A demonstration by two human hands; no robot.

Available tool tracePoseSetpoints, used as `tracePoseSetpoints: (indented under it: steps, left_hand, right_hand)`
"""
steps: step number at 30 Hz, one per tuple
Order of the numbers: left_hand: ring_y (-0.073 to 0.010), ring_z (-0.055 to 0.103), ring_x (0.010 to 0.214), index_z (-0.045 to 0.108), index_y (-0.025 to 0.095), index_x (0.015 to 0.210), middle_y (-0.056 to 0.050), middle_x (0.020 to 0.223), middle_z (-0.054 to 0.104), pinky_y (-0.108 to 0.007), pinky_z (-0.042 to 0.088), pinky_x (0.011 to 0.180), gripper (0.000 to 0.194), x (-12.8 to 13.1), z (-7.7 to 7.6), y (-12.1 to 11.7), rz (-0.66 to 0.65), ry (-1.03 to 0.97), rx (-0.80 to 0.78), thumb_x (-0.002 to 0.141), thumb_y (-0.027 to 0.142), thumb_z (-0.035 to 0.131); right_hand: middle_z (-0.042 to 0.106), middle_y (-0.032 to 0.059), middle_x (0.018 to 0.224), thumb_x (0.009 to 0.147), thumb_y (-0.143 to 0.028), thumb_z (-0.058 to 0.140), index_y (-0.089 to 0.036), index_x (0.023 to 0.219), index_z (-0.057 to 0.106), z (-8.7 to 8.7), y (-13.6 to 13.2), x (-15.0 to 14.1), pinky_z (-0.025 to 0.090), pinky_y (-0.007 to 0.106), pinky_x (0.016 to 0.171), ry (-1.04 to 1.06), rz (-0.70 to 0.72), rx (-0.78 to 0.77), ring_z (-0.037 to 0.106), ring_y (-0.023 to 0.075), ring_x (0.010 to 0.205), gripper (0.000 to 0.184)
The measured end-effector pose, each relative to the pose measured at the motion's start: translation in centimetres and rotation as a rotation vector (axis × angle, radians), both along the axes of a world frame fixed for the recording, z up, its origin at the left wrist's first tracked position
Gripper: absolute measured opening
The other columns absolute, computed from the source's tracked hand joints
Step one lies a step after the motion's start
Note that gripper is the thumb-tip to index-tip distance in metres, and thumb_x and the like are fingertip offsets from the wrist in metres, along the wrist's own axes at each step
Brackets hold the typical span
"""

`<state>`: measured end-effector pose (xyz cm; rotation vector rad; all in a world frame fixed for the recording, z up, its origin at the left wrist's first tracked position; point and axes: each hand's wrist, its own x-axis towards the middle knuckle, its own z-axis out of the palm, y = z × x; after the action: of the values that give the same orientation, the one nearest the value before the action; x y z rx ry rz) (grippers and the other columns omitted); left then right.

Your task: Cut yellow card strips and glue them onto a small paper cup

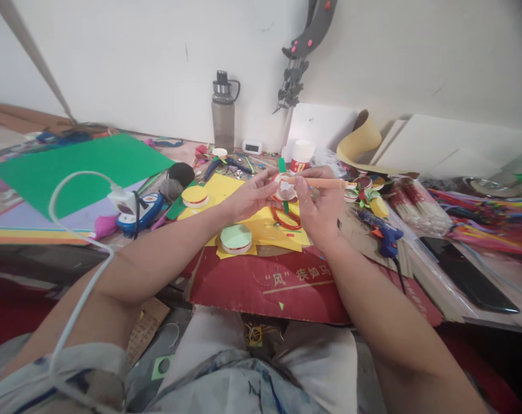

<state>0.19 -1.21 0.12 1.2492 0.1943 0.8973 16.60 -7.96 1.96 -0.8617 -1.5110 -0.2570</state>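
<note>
"What is at the centre of the frame?"

"A small round piece [286,187], white with a reddish edge, green tabs [281,165] sticking out above and below. It is held over yellow paper [226,187]."

"And the hands?"

"The left hand [254,196], from lower left, pinches the piece's edge between thumb and fingers. The right hand [319,201], from lower right, pinches a tan rod [325,183] lying sideways, its inner end at the piece. Whether they are joined, I cannot tell."

"Which step is this?"

"Probably matching rod to piece. The next move seems to call for a steady left grip and small, careful right-hand adjustments."

"Anything nearby?"

"A yellow-topped disc [195,196] left of centre, a pale green-topped disc [236,238] below, and a blue glue gun [389,238] at right."
</note>
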Motion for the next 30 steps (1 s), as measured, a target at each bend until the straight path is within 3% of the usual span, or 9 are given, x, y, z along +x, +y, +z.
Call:
tracePoseSetpoints:
  steps: [9, 16, 30]
  left_hand:
    - [-0.0150, 0.072, 0.089, 0.068, 0.023, 0.118, -0.004, 0.115, 0.071, -0.031, 0.060, 0.080, 0.050, -0.03, -0.02, -0.08, 0.002, 0.004, 0.004, 0.078, 0.045, 0.089]
    - [-0.0142, 0.071, 0.088, 0.070, 0.024, 0.116, -0.004, 0.115, 0.073, -0.028, 0.059, 0.077, 0.053, 0.00, 0.03, -0.04, -0.014, -0.012, -0.008, 0.074, 0.046, 0.091]
    - [-0.0135, 0.071, 0.084, 0.071, 0.021, 0.111, -0.003, 0.108, 0.073, -0.028, 0.059, 0.075, 0.052, 0.04, 0.43, -0.35, 0.001, -0.038, -0.030, 0.071, 0.045, 0.093]
  right_hand:
    - [0.072, 0.0022, 0.088, 0.101, -0.047, 0.057, -0.025, 0.093, 0.068, 0.24, -0.58, -0.32, 0.055, 0.042, 0.082, -0.052, 0.079, -0.042, 0.069, 0.0212, 0.086, 0.026]
    - [0.072, 0.0017, 0.083, 0.100, -0.043, 0.059, -0.024, 0.087, 0.067, 0.28, -0.32, -0.07, 0.053, 0.039, 0.078, -0.039, 0.031, -0.010, 0.069, 0.0199, 0.081, 0.024]
    - [0.070, 0.0018, 0.085, 0.100, -0.042, 0.060, -0.024, 0.091, 0.066, 0.21, -0.47, -0.19, 0.052, 0.041, 0.081, -0.058, 0.113, -0.049, 0.069, 0.0218, 0.084, 0.020]
